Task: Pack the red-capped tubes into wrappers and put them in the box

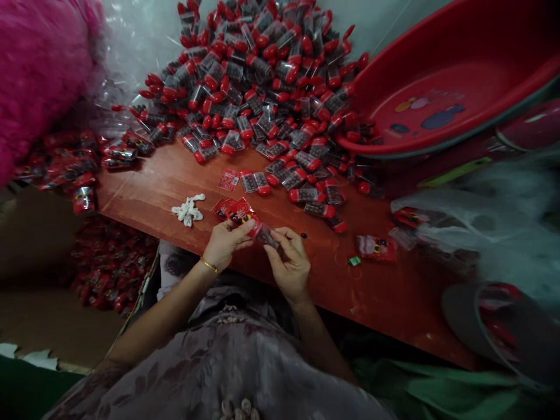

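Note:
Close to the table's front edge, my left hand (223,242) pinches a small red printed plastic packet (250,220). My right hand (291,262) has its fingers closed on a small clear tube (265,235) with dark contents, at the packet's right end. Whether the tube is inside the packet or only against it I cannot tell. More red printed packets (222,207) lie fanned out just beyond my left fingers. A crumpled white scrap (189,210) lies to their left. Behind them is a red printed card (228,179) beside red-capped tubes (255,182).
A large heap of red-capped tubes (262,76) covers the table's (153,175) back. A red basin (437,87) leans at right. Filled packets (65,157) pile at left, above a cardboard box (39,321) holding many more. A grey bin (464,309) stands at right.

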`<act>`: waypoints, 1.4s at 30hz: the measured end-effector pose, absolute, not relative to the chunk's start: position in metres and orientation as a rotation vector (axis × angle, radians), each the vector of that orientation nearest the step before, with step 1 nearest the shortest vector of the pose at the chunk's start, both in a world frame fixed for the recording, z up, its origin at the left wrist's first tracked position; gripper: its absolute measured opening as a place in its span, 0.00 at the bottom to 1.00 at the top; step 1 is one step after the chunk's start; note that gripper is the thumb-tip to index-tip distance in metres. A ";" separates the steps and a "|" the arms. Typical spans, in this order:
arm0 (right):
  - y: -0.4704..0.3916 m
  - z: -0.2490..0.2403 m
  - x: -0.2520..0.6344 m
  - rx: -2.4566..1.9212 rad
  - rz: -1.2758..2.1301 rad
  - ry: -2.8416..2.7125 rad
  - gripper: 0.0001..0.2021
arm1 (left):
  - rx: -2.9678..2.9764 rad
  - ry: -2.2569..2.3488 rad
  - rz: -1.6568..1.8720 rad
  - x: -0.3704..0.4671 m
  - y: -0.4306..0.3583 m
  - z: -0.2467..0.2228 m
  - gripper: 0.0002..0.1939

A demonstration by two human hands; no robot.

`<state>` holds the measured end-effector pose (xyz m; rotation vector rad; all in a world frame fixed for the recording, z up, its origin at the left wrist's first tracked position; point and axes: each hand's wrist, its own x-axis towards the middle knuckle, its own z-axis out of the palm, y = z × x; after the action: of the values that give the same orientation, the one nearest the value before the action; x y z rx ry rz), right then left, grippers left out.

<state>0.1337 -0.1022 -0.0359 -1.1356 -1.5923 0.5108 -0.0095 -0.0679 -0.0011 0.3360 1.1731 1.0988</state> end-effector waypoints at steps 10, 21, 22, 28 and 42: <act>-0.106 -0.038 0.120 -1.207 0.480 -1.484 0.14 | 0.331 1.095 1.173 0.012 -0.079 -0.006 0.22; -0.099 -0.042 0.114 -1.162 0.664 -1.336 0.10 | 0.361 1.025 1.312 0.017 -0.074 -0.003 0.17; -0.100 -0.043 0.114 -1.172 0.676 -1.347 0.10 | 0.323 1.028 1.341 0.018 -0.074 -0.002 0.17; -0.103 -0.043 0.103 -1.192 0.853 -1.218 0.11 | 0.383 1.023 1.371 0.023 -0.073 -0.002 0.13; -0.105 -0.039 0.121 -1.145 1.401 -1.095 0.14 | 0.617 0.941 1.055 0.009 -0.070 0.011 0.21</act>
<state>0.1209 -0.1051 -0.0394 -1.1454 -1.0947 1.4009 0.0093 -0.0702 0.0109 0.6174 0.9412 1.0546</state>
